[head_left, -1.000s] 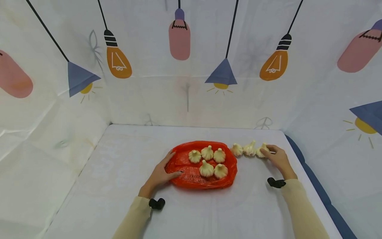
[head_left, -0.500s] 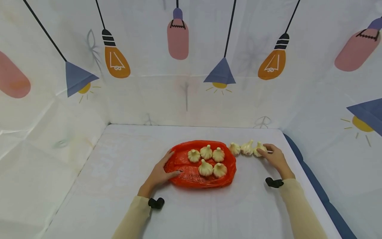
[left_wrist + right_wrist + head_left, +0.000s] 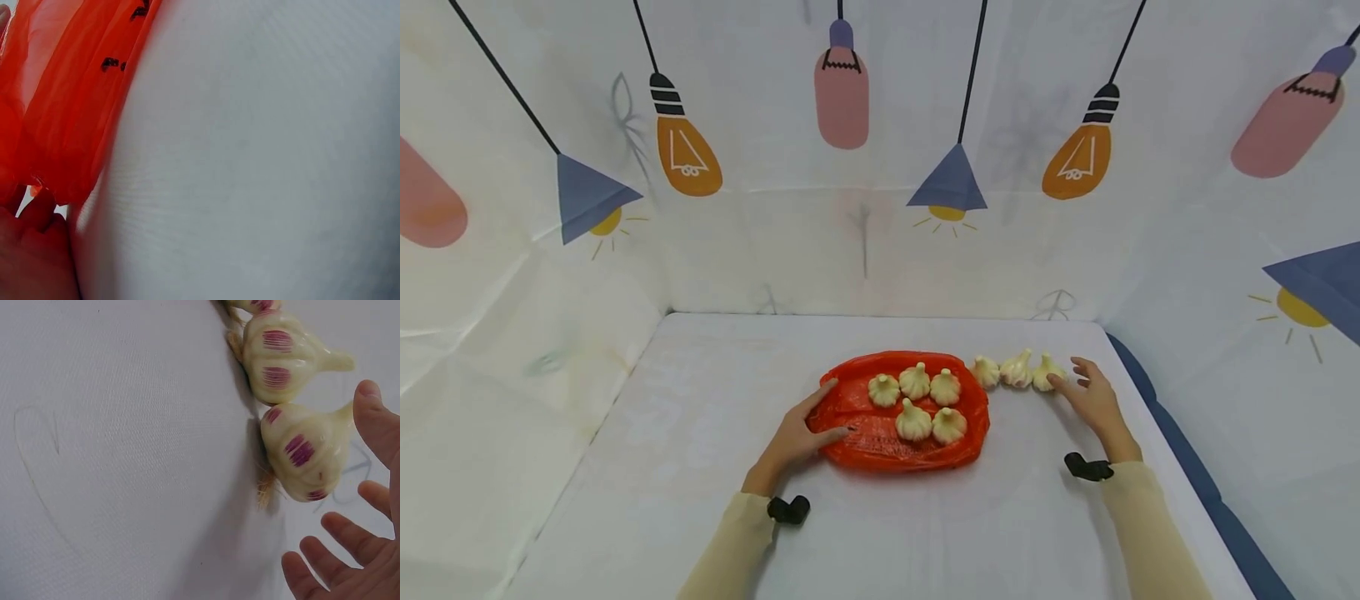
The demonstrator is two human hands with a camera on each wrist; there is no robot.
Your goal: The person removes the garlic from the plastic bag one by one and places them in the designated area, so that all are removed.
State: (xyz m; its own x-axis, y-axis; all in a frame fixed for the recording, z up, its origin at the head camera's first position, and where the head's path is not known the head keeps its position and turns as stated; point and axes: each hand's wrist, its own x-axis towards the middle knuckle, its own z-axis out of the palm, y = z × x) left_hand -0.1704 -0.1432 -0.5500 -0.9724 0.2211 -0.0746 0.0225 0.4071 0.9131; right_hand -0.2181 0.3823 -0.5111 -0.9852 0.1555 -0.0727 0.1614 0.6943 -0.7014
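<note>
A red plastic bag (image 3: 868,446), spread into an oval with a raised edge, lies mid-table. Several garlic bulbs (image 3: 913,422) sit upright in it. My left hand (image 3: 793,437) holds the bag's left end, thumb over the near edge; curled fingers (image 3: 37,215) show beneath the plastic in the left wrist view. Right of the bag, three more garlic bulbs stand in a row, the middle one (image 3: 1017,369) between two others. My right hand (image 3: 1097,406) is beside the rightmost garlic bulb (image 3: 306,453), fingers spread and apart from it; the thumb is near its stem.
The white table (image 3: 700,400) ends at a back wall of white cloth (image 3: 760,242) printed with lamps. Dark blue fabric (image 3: 1195,467) runs along the table's right edge. Each wrist carries a small black camera (image 3: 1087,467).
My right hand has let go of the rightmost garlic bulb, its fingers moving away to the right. The left hand keeps its hold on the bag. The head view has shifted slightly.
</note>
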